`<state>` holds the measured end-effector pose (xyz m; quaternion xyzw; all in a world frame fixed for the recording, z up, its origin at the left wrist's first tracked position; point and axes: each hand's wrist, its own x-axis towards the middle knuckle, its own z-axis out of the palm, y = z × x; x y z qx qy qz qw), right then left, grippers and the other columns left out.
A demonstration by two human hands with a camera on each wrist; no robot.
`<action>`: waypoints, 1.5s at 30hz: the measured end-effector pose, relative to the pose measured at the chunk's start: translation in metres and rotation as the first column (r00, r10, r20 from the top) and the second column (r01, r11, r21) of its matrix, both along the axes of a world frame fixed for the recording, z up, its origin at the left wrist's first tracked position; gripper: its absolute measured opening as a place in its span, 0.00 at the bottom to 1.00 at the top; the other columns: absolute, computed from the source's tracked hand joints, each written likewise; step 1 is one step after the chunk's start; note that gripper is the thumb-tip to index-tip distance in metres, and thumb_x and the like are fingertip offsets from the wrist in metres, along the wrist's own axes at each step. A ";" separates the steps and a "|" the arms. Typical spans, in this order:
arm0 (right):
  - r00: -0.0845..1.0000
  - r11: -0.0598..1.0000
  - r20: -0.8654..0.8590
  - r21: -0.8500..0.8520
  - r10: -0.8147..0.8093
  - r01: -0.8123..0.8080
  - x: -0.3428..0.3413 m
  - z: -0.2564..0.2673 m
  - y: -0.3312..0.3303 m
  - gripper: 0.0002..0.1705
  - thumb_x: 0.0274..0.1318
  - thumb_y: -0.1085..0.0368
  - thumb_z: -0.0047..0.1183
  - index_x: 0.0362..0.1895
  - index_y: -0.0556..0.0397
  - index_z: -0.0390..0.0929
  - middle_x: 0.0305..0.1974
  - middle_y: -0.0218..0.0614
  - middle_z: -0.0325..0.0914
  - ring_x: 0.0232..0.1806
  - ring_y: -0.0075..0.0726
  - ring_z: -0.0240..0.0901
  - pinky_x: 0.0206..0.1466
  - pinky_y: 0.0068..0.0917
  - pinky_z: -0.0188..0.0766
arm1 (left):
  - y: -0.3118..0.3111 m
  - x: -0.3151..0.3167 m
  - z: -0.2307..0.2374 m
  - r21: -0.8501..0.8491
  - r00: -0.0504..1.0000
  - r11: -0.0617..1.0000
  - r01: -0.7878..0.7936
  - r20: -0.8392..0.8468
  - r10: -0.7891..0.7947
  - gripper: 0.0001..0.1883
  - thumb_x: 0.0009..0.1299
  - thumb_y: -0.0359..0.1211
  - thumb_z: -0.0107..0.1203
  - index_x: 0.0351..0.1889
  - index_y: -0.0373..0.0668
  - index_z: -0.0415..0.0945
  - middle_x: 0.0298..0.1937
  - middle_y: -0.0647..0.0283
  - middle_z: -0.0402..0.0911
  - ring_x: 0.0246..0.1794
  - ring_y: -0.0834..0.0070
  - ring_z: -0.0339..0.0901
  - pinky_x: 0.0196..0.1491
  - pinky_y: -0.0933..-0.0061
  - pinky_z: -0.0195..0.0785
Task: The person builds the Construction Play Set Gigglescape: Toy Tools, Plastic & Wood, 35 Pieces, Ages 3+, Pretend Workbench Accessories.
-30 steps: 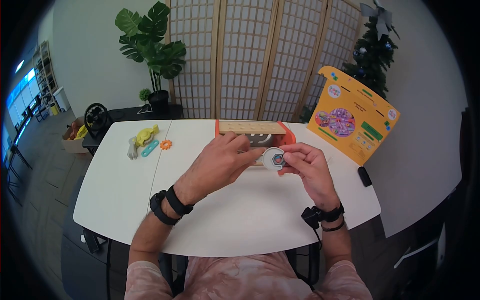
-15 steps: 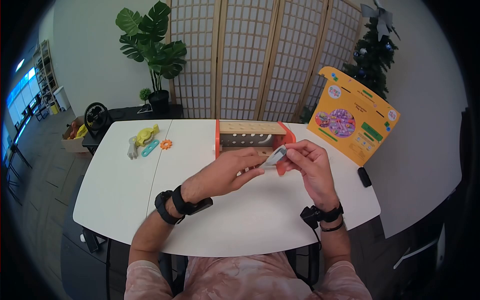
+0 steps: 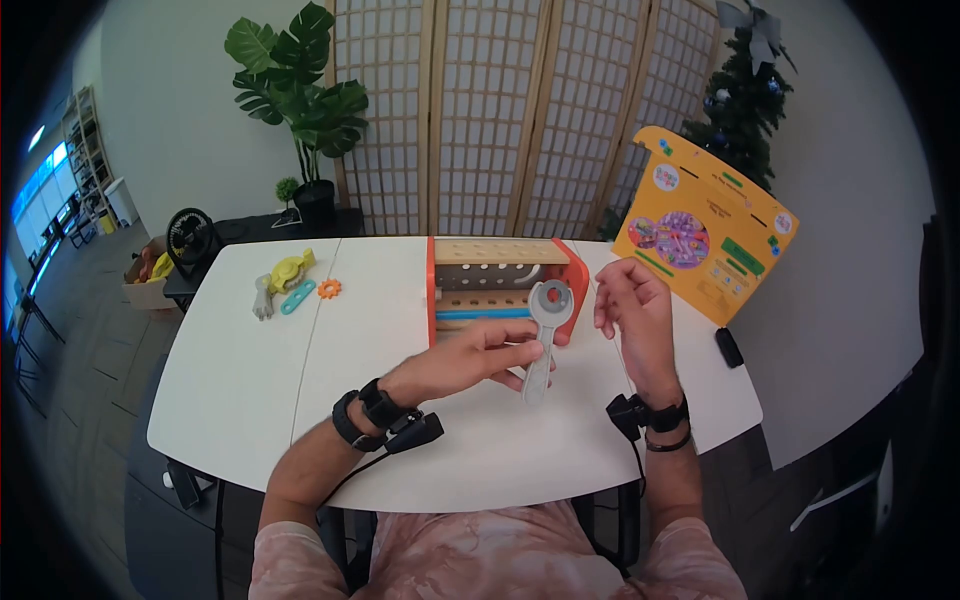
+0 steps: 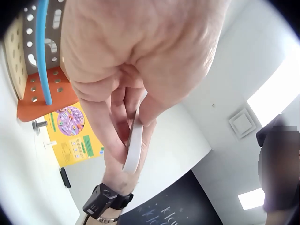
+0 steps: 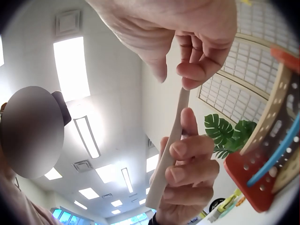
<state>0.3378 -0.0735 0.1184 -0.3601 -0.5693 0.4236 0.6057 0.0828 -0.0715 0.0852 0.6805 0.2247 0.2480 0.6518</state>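
Note:
My left hand (image 3: 465,358) holds a grey toy wrench (image 3: 538,375) by its handle, thumb on the near side and fingers behind. Its round head, with a socket in it, points away from me, and the handle end points back toward me. Seen edge-on in the right wrist view, the wrench (image 5: 171,150) lies against the left fingers. My right hand (image 3: 642,315) hovers to the right of the wrench head, fingers loosely bent, thumb apart from them. Just beyond the wrench stands a wooden toy toolbox (image 3: 500,253) with red-orange ends, a grey perforated panel and a blue rod.
At the table's left lie a yellow toy piece (image 3: 292,267), a teal link (image 3: 298,297), an orange gear (image 3: 329,289) and a grey bundle (image 3: 263,300). A yellow box (image 3: 705,225) stands at the back right, near a black object (image 3: 729,347). A grey bolt (image 4: 41,124) lies beside the toolbox.
The right hand has let go of the wrench head and drawn off to the right. In the left hand the wrench has turned to show its full face, head away from me.

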 end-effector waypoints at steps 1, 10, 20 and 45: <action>1.000 1.000 0.001 -0.004 -0.005 0.005 0.007 0.001 0.004 0.12 0.76 0.59 0.63 0.41 0.54 0.81 0.28 0.26 0.80 0.25 0.17 0.74 0.25 0.18 0.65 | 0.005 0.000 -0.005 -0.013 1.000 1.000 -0.024 0.011 0.024 0.24 0.91 0.44 0.47 0.79 0.46 0.73 0.59 0.67 0.86 0.62 0.78 0.83 0.62 0.69 0.79; 0.932 0.949 0.191 -0.008 -0.308 0.315 0.103 -0.061 0.082 0.15 0.71 0.58 0.67 0.52 0.55 0.84 0.33 0.28 0.80 0.29 0.20 0.76 0.27 0.20 0.71 | 0.027 -0.001 -0.025 -0.102 0.978 0.976 -0.192 0.066 0.199 0.22 0.92 0.41 0.45 0.77 0.42 0.73 0.59 0.63 0.85 0.61 0.75 0.85 0.66 0.65 0.82; 0.646 0.892 0.734 -0.126 -0.211 0.435 0.141 -0.128 0.108 0.29 0.51 0.57 0.82 0.53 0.62 0.89 0.27 0.31 0.84 0.22 0.25 0.79 0.26 0.28 0.76 | 0.039 0.000 -0.038 -0.237 0.972 0.954 -0.185 0.102 0.214 0.22 0.91 0.39 0.46 0.76 0.37 0.71 0.59 0.62 0.85 0.58 0.75 0.86 0.66 0.68 0.82; 0.944 0.999 0.331 0.038 0.007 -0.021 0.041 -0.063 0.141 0.13 0.88 0.58 0.43 0.60 0.54 0.69 0.54 0.41 0.86 0.59 0.33 0.85 0.59 0.35 0.89 | 0.059 0.006 -0.043 -0.359 0.958 0.909 -0.209 0.110 0.264 0.20 0.89 0.37 0.49 0.73 0.38 0.74 0.61 0.62 0.84 0.60 0.76 0.85 0.69 0.67 0.80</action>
